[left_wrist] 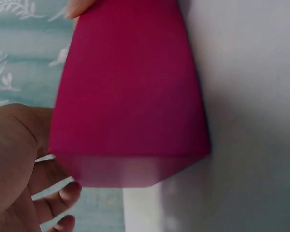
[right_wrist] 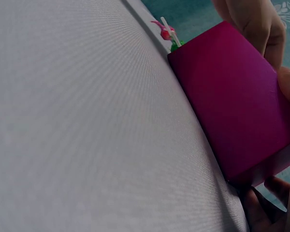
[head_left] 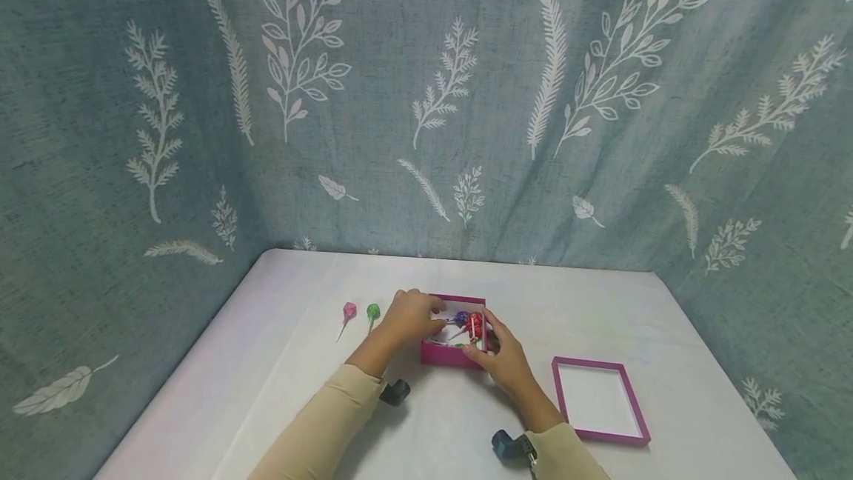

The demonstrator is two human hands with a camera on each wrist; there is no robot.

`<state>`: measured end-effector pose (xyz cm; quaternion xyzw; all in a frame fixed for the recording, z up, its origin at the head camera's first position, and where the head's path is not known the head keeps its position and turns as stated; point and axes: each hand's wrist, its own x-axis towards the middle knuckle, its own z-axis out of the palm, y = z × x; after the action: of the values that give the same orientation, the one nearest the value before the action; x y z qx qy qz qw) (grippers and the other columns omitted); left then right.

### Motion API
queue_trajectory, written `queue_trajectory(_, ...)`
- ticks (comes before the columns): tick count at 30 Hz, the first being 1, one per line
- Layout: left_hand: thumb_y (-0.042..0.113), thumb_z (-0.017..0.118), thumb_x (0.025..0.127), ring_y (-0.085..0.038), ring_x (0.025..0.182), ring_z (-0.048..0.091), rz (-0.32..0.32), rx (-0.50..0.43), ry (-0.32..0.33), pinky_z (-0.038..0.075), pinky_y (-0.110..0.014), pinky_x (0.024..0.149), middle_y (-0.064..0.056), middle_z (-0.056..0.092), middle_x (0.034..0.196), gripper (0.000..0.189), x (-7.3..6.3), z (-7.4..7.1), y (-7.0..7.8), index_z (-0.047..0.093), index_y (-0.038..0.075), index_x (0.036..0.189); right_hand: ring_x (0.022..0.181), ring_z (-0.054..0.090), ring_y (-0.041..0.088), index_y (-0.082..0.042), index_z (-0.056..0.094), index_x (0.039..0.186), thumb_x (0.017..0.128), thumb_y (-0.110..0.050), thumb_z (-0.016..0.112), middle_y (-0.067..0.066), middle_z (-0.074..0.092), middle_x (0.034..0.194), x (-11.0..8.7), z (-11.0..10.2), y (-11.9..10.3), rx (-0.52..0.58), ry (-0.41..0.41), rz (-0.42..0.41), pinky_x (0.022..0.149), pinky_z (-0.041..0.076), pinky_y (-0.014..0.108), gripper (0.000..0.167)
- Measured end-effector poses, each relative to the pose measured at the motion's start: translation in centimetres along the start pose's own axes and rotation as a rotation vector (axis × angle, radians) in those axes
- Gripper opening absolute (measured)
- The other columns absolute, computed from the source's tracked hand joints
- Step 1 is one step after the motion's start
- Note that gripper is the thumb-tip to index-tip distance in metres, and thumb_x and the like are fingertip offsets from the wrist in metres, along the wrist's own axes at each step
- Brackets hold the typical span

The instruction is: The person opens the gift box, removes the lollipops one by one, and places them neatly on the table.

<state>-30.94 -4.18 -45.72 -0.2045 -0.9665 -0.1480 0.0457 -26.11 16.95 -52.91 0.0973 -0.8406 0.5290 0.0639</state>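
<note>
A magenta open-topped box point(head_left: 455, 355) stands on the table, its inside white, with several wrapped lollipops lying in it. Among them are a purple lollipop point(head_left: 460, 318) and a red lollipop point(head_left: 474, 325). My left hand point(head_left: 409, 315) reaches over the left wall, thumb and fingers spread apart inside, and no item shows between them. My right hand point(head_left: 504, 355) grips the right side, the thumb on the front corner and the fingers along the side wall. In the right wrist view the box's outer wall point(right_wrist: 237, 101) hides most of the contents.
Left of the box lie a pink lollipop point(head_left: 349, 310) and a green lollipop point(head_left: 373, 312), sticks toward me. A magenta-rimmed lid point(head_left: 602, 435), white inside, rests at the right. A patterned curtain point(head_left: 426, 169) hangs behind the white table point(head_left: 286, 361).
</note>
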Motion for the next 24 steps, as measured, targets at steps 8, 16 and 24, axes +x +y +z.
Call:
queue_trajectory(8, 0.032, 0.076, 0.081, -0.017, 0.082, 0.062, 0.008, 0.113, -0.004, 0.039, -0.038, 0.072, 0.007, 0.072, 0.092, 0.023, 0.1, 1.1, 0.6, 0.076, 0.021, 0.102, 0.121, 0.053, 0.037, -0.023, 0.037, 0.151, 0.079, -0.044, 0.079, 0.017, 0.044, 0.145, 0.1, 0.0, 0.1, -0.017, -0.001, 0.007, 0.097, 0.042, 0.052, 0.086)
queue_trajectory(16, 0.024, 0.076, 0.078, -0.021, 0.084, 0.064, -0.018, 0.187, -0.038, 0.039, -0.039, 0.071, 0.003, 0.073, 0.095, 0.025, 0.7, 1.5, 1.5, 0.077, 0.021, 0.103, 0.120, 0.054, 0.037, -0.023, 0.037, 0.151, 0.078, -0.044, 0.079, 0.017, 0.044, 0.144, -0.1, 0.0, 0.0, -0.007, 0.005, -0.005, 0.097, 0.042, 0.052, 0.087)
queue_trajectory(24, 0.022, 0.073, 0.081, -0.021, 0.072, 0.060, -0.060, 0.214, -0.089, 0.040, -0.041, 0.074, 0.001, 0.071, 0.085, 0.018, 1.1, 1.8, 1.9, 0.076, 0.019, 0.099, 0.116, 0.057, 0.033, -0.022, 0.038, 0.151, 0.079, -0.042, 0.079, 0.015, 0.047, 0.142, 0.0, 0.0, 0.0, -0.003, 0.010, -0.024, 0.095, 0.044, 0.051, 0.085)
